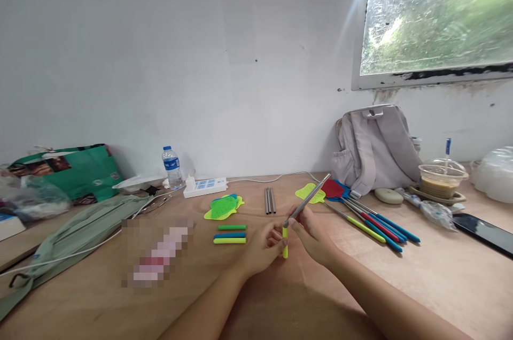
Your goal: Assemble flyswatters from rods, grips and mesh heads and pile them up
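Note:
My left hand (262,246) pinches a short yellow-green handle grip (285,244), held upright above the wooden table (401,281). My right hand (310,230) grips a thin metal rod (306,201) whose lower end meets the top of that grip; the rod slants up and to the right. Three loose handle grips (230,234), green, blue and yellow, lie left of my hands. Beyond them sit flat swatter heads (223,207) in green, yellow and blue. Metal rods (270,200) lie side by side further back.
Assembled fly swatters (371,219) with coloured handles lie at the right. A grey backpack (374,150) leans on the wall, near a lidded drink cup (441,179) and a dark phone (487,232). A power strip (205,187), water bottle (172,167), green bag (72,171) and green cloth (76,233) sit left.

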Demonstrator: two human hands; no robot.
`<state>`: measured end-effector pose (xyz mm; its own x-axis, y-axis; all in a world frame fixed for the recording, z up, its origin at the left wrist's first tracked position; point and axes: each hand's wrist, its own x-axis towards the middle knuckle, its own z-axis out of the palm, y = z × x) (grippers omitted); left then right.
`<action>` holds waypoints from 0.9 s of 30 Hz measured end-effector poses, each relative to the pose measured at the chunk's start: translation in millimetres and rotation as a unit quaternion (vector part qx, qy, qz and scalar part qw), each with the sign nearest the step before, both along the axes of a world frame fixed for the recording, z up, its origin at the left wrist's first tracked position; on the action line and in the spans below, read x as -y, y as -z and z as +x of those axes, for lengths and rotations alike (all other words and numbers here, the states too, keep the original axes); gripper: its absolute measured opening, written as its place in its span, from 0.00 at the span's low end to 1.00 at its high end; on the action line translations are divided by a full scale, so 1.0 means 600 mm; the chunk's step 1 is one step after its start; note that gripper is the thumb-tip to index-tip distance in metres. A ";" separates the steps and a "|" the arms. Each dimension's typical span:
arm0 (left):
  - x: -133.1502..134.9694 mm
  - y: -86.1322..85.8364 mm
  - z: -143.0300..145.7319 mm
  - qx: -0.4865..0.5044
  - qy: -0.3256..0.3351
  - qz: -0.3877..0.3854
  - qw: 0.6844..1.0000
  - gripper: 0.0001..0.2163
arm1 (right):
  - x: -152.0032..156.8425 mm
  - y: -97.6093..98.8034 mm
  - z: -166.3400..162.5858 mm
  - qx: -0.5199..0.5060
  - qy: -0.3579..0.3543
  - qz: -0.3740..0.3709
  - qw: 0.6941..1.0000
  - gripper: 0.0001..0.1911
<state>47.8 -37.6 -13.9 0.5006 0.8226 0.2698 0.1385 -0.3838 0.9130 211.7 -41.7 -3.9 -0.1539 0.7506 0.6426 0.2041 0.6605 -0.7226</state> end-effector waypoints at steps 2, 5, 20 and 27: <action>0.002 -0.002 0.000 -0.008 0.001 0.010 1.000 0.18 | 0.004 -0.003 -0.001 0.020 0.007 -0.005 1.000 0.04; 0.008 -0.005 0.002 -0.027 0.006 0.028 0.999 0.17 | 0.011 -0.011 -0.001 0.058 0.016 -0.006 0.998 0.04; -0.111 -0.021 -0.174 -0.209 -0.431 0.195 0.856 0.10 | 0.018 -0.002 -0.006 0.132 0.007 -0.054 0.990 0.08; -0.133 0.003 -0.234 -0.301 -0.398 0.193 0.845 0.10 | 0.017 0.002 -0.012 0.138 0.023 -0.024 0.990 0.18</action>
<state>-92.5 42.2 -15.5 -0.0279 0.8723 0.4881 0.8880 -0.2026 0.4128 204.8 -52.2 -5.2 -0.2827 0.7900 0.5440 0.4270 0.6115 -0.6662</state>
